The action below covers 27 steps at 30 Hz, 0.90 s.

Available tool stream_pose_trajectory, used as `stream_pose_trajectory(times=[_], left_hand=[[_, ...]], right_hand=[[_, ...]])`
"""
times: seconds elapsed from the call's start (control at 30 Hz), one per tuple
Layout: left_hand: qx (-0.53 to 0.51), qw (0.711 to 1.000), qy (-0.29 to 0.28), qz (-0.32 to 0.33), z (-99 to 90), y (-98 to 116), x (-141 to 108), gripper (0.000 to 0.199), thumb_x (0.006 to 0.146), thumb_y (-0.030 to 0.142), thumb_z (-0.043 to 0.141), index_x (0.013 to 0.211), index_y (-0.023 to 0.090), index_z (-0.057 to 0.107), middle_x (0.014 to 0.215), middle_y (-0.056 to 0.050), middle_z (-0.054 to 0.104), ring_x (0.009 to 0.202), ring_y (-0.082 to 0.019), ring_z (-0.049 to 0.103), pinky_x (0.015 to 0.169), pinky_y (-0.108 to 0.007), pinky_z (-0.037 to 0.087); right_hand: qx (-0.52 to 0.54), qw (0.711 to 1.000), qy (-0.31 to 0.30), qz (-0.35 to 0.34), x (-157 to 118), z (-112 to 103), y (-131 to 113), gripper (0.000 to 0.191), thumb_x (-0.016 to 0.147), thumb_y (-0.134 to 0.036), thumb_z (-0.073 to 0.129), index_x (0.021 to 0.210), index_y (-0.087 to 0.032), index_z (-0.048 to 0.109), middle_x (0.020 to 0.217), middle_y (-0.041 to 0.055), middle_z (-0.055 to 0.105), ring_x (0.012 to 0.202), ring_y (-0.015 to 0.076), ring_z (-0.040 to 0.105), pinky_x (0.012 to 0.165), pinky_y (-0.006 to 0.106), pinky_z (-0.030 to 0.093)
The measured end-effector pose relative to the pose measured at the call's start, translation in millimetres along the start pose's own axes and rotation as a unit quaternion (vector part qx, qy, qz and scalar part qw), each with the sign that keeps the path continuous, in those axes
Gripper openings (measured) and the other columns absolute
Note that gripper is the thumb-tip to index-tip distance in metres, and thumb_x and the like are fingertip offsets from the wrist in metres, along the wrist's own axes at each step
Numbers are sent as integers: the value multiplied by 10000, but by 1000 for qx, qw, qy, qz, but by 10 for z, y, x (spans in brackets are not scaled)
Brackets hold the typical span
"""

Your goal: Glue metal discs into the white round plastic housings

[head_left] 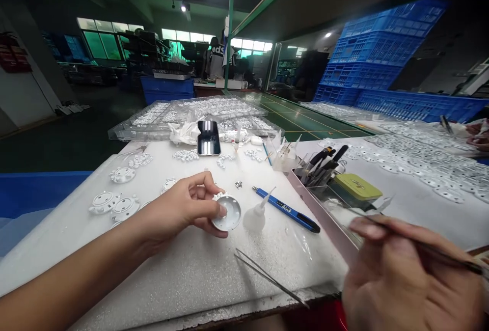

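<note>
My left hand is closed on a small white round plastic part, its hollow side facing me and the thumb inside the rim. At the lower right, my right hand grips a thin dark pen-like tool; the hand is blurred and the tool's exact kind is unclear. Between the hands lie steel tweezers near the table's front edge. A small translucent squeeze bottle with a narrow nozzle stands beside the white part. Next to it is a blue pen-shaped tool. A few tiny shiny pieces sit behind.
Several white round parts lie left of my forearm. A phone and clear trays of white pieces are farther back. A tool box with a green tin stands right. Another person's hand shows at the far right.
</note>
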State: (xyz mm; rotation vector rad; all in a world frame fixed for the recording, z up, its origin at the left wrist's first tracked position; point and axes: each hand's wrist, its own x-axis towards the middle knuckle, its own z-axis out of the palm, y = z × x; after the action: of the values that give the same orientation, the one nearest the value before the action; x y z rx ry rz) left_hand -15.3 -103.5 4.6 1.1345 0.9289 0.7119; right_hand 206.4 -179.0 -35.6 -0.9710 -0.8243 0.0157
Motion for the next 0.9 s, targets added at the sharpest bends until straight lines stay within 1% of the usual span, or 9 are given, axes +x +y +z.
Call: stream_pose_trajectory(times=[0.07, 0.13, 0.2, 0.33, 0.43, 0.57, 0.73, 0.8, 0.9], left_hand=[[-19, 1000, -1, -10, 2, 15, 9, 292, 689, 99, 751, 761, 177, 479, 796, 11, 617, 704, -142, 640, 608, -293, 608], [-38, 999, -11, -19, 5, 23, 10, 285, 688, 73, 745, 757, 170, 487, 784, 17, 615, 689, -131, 642, 600, -286, 617], [-55, 998, -22, -25, 11, 24, 2, 273, 690, 59, 741, 756, 163, 498, 767, 24, 613, 670, -122, 643, 595, -288, 627], [-73, 996, -34, -35, 33, 23, -24, 266, 687, 40, 736, 757, 154, 506, 735, 29, 620, 624, -117, 647, 567, -285, 630], [-79, 995, -46, -42, 49, 24, -34, 275, 677, 25, 737, 760, 152, 507, 688, 33, 615, 583, -106, 636, 554, -270, 624], [-83, 994, -46, -53, 59, 24, -29, 294, 660, 12, 740, 767, 153, 506, 628, 52, 585, 553, -101, 625, 540, -269, 622], [-80, 994, -49, -57, 49, 19, -9, 301, 659, 19, 741, 774, 157, 500, 636, 43, 601, 555, -112, 639, 549, -271, 622], [-76, 994, -53, -59, 41, 17, -4, 294, 665, 24, 737, 771, 157, 498, 668, 24, 626, 581, -127, 656, 553, -269, 623], [-74, 994, -50, -58, 31, 15, -7, 278, 673, 32, 732, 763, 155, 499, 723, 6, 644, 618, -136, 668, 553, -265, 624]], right_hand=[[59, 996, -68, 2, -143, 100, -10, 83, 868, -190, 628, 946, -216, 638, 943, 46, 597, 807, 173, 578, 838, 383, 455], [82, 984, -161, -13, -234, 151, 19, 122, 909, -152, 574, 986, -222, 637, 964, 28, 613, 841, 139, 591, 820, 315, 476], [97, 968, -230, -16, -273, 176, 54, 159, 937, -119, 522, 1006, -223, 622, 953, 16, 619, 848, 112, 592, 801, 261, 485], [123, 949, -291, -15, -293, 219, 74, 167, 964, -108, 463, 1012, -211, 586, 887, 4, 612, 831, 100, 593, 785, 230, 485], [141, 946, -291, -8, -316, 240, 75, 172, 968, -101, 452, 1017, -211, 575, 892, 2, 610, 838, 98, 591, 780, 225, 480], [146, 952, -268, -3, -345, 232, 103, 177, 967, -96, 455, 1024, -207, 580, 918, 7, 619, 846, 100, 588, 785, 235, 475], [149, 958, -247, 12, -363, 212, 73, 162, 954, -115, 480, 1000, -212, 601, 903, 12, 645, 834, 120, 602, 774, 271, 482], [150, 967, -207, 23, -353, 180, 31, 134, 929, -127, 512, 956, -212, 612, 844, 9, 660, 791, 138, 615, 743, 295, 484], [118, 986, -109, 41, -271, 46, 11, 79, 857, -140, 575, 880, -212, 597, 772, 1, 654, 712, 159, 616, 692, 312, 473]])
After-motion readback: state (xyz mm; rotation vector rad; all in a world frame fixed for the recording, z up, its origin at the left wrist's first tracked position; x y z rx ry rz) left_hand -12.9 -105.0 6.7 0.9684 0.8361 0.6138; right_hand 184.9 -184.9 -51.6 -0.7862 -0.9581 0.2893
